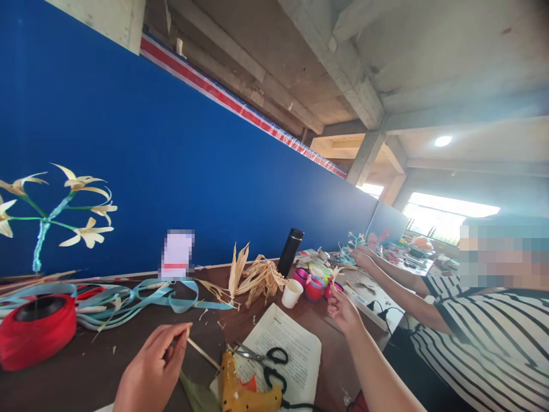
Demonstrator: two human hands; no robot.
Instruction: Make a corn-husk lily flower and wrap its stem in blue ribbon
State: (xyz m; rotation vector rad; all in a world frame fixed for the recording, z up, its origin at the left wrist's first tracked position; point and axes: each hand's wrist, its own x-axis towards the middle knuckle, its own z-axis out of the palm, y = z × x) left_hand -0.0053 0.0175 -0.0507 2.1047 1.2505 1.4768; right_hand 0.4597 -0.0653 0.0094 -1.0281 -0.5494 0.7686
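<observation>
A: In the head view, your left hand (152,369) is low at the near edge of the dark brown wooden table (86,372). Its fingers are closed in a pinch on one end of a thin pale straw stick (203,353), and the stick runs to the right, toward the yellow hot-glue gun (240,392).

B: And my right hand (343,312)?

A: It is lifted above the table, near the white paper cup (292,293) and the pink and red tape rolls (313,286). The fingers are half curled. I cannot tell if they hold something; nothing shows in them.

B: What lies close to the stick?

A: The glue gun rests on a white printed paper sheet (287,349), together with black-handled scissors (268,363). To the left there are a red spool of plastic string (36,329) and loose light blue ribbon (141,294). Dry corn husks (253,277) are in a heap behind the sheet.

B: How do I hold it well?

A: I think you should keep the pinch near the end, light but firm, because such a stick can bend or split. Keep your fingers away from the nozzle of the gun. The person in the striped shirt (489,337) works on your right, so keep your elbow in.
</observation>
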